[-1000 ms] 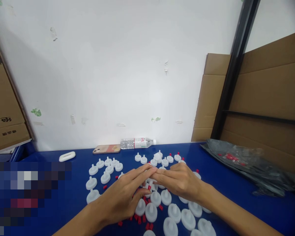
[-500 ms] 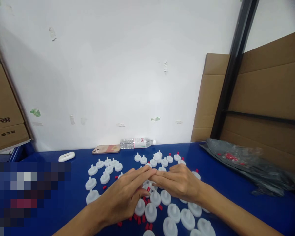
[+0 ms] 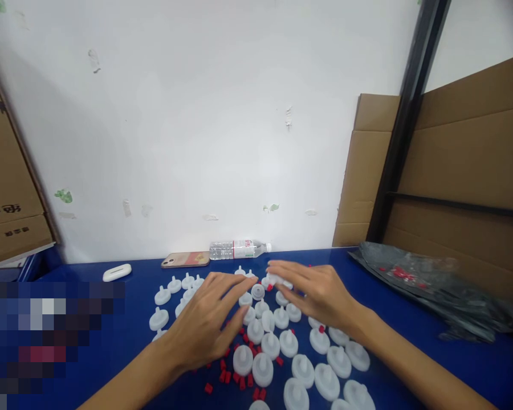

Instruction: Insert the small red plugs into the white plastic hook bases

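Plainly parted: left hand (image 3: 214, 313) spread, right hand (image 3: 322, 293) bent over the far discs

I see the left hand hanging over the left side of the blue table (image 3: 414, 364), thumb and forefinger apart, nothing showing between them. The right hand reaches over the far middle; a white disc (image 3: 277, 279) shows beneath its fingers, with a red sleeve (image 3: 269, 287) just beside it. From my seat I cannot tell whether those fingers are clamped on the disc or merely close to it.

The stemmed discs (image 3: 263, 370) lie in loose groups at left, far middle and right, most with stems up, which I judge leaves the stems easy to get at. Loose sleeves (image 3: 242, 383) lie scattered in the near middle, probably so that either hand can reach them. A phone (image 3: 183, 259) and a bottle (image 3: 241, 249) lie along the far edge, presumably out of the way.

Compared with half a second ago, when the fingertips met over the middle, the hands have separated: the left has drawn left, the right has shifted farther off. Discs they covered now show between them, and more sleeves too.
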Demonstrator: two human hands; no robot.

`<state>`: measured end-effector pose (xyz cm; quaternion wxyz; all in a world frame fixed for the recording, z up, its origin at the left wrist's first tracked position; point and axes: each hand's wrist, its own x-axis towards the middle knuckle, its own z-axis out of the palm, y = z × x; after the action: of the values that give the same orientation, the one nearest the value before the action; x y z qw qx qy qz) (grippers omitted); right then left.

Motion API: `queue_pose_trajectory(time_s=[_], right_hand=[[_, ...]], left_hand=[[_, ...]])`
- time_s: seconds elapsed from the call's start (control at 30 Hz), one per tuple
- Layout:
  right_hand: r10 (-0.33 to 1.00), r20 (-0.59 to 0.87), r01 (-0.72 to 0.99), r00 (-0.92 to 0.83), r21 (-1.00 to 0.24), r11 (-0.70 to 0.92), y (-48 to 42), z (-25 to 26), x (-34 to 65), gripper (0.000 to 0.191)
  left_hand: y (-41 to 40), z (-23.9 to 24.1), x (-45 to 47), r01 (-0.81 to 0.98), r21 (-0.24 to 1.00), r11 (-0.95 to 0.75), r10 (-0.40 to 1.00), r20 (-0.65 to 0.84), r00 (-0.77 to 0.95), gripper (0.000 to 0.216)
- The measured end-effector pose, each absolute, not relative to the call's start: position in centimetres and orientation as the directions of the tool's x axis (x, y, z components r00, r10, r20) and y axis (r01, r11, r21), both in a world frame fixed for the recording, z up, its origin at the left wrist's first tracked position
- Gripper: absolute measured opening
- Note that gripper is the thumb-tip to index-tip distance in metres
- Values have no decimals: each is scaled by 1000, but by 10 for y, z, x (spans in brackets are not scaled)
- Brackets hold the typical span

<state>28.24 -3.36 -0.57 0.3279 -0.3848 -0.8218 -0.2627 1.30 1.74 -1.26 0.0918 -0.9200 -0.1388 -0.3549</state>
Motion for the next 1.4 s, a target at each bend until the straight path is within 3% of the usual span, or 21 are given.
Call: queue_pose_trajectory(time_s=[0.07, 0.17, 0.43, 0.57, 0.8, 0.97, 1.17, 1.4], right_hand=[[590, 736, 895, -331, 47, 444, -26, -3, 294, 30], [681, 717, 960, -150, -58, 272, -16, 0, 311, 28], [753, 631, 982, 188, -133, -134, -1, 4, 345, 30], [795, 539, 959, 279, -108, -264, 2, 3, 360, 18], [859, 406, 947, 311, -60, -314, 5, -2, 374, 13], [884, 332, 941, 329, -37, -337, 5, -4, 370, 24], [914, 200, 934, 353, -13, -358, 8, -9, 371, 28], [926, 150, 938, 346, -77, -338, 6, -9, 375, 24]], left_hand=[[22, -11, 10, 359, -59, -931, 225, 682, 696, 40], [27, -10, 7, 387, -52, -921, 258, 661, 705, 34], [32, -11, 8, 335, -14, -942, 258, 607, 751, 19], [33, -10, 8, 318, -20, -948, 243, 598, 764, 16], [33, -11, 6, 364, -17, -931, 309, 493, 813, 21], [36, -14, 5, 372, -79, -925, 309, 412, 857, 26], [38, -15, 6, 394, -72, -916, 344, 362, 866, 27], [41, -18, 4, 404, -126, -906, 345, 333, 878, 30]])
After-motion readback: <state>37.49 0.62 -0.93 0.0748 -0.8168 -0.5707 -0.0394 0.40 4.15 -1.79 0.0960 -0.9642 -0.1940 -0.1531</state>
